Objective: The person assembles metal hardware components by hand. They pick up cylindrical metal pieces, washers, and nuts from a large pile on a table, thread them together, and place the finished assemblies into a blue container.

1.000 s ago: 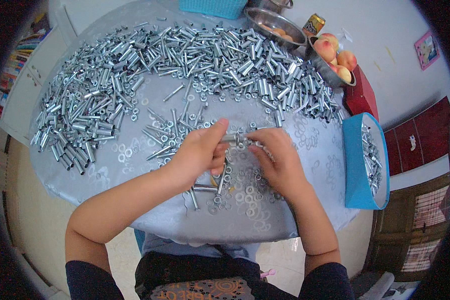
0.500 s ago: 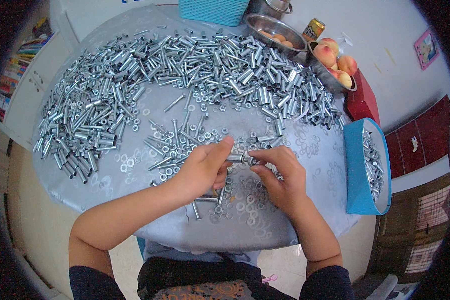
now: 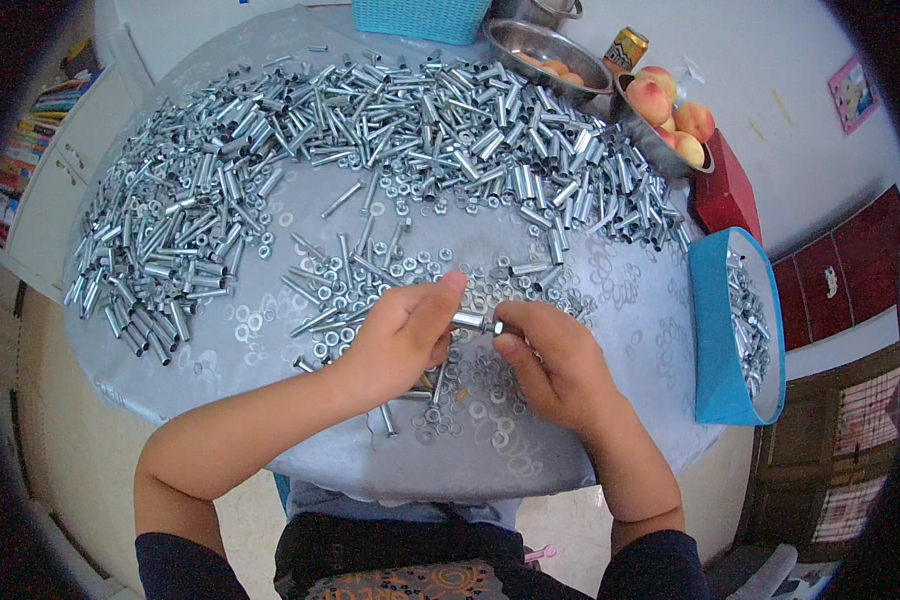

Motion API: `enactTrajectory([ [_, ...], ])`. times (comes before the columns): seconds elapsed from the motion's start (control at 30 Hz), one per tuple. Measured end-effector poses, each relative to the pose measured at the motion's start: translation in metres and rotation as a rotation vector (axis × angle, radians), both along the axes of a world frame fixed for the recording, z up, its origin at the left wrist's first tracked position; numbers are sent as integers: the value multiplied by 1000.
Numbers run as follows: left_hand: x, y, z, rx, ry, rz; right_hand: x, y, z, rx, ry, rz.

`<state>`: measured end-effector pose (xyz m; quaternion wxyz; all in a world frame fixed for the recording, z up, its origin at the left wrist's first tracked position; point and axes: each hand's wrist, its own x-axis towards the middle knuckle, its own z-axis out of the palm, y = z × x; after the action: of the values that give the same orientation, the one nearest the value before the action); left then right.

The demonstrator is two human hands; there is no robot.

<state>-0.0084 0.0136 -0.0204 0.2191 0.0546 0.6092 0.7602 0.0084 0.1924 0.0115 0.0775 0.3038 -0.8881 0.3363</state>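
Note:
Above the near middle of the table, my left hand [image 3: 400, 335] is closed around a shiny metal sleeve anchor [image 3: 469, 320]. Its end points right, out past my thumb. A hex nut [image 3: 495, 327] sits at that end, and the thumb and forefinger of my right hand [image 3: 560, 365] pinch at it. The part of the anchor inside my left palm is hidden. Under and around my hands lie loose bolts [image 3: 313, 322], nuts [image 3: 397, 270] and flat washers [image 3: 500, 430].
A wide heap of metal sleeves and bolts [image 3: 420, 115] curves across the table's far and left sides. A blue fabric bin [image 3: 715, 330] with more such parts stands at the right edge. Behind are metal bowls of eggs [image 3: 570, 78] and peaches [image 3: 695, 122], a can [image 3: 626, 48] and a turquoise basket [image 3: 420, 20].
My right fingers have shifted slightly around the nut, which now shows more plainly at the anchor's end. My left hand keeps its hold. The whole view has shifted a little.

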Motion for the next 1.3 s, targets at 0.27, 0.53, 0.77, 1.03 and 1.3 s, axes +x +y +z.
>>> enactTrajectory([
  [0.27,5,2,5,-147,100,60,4,-2,1,47,-42,-36],
  [0.53,7,2,-3,-341,712,208,6,4,1,-96,-380,14],
  [0.77,6,4,5,-148,122,78,6,-1,3,-177,-286,1],
  [1.03,8,1,0,-253,298,70,3,1,6,-78,-442,-25],
  [1.3,9,-1,3,-420,770,143,6,-1,1,-359,-777,-62],
])
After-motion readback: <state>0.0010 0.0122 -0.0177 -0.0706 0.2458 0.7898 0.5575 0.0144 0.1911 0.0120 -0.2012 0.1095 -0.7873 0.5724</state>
